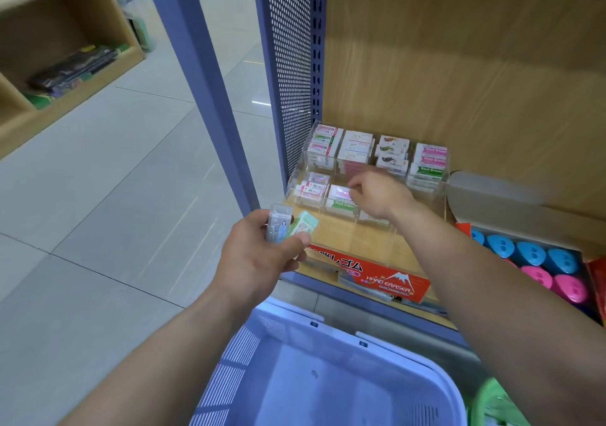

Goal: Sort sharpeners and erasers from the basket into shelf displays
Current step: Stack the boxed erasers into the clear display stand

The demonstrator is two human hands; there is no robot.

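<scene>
Basket (328, 373), left hand (262, 256) gripping packs (290, 225), right hand (377, 192) at display (428, 184)

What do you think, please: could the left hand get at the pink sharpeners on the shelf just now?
Probably not: the left hand grips two packs, and the right forearm crosses between it and the pink sharpeners.

Dark books (73, 68) on wooden bookshelf (49, 25)
</scene>
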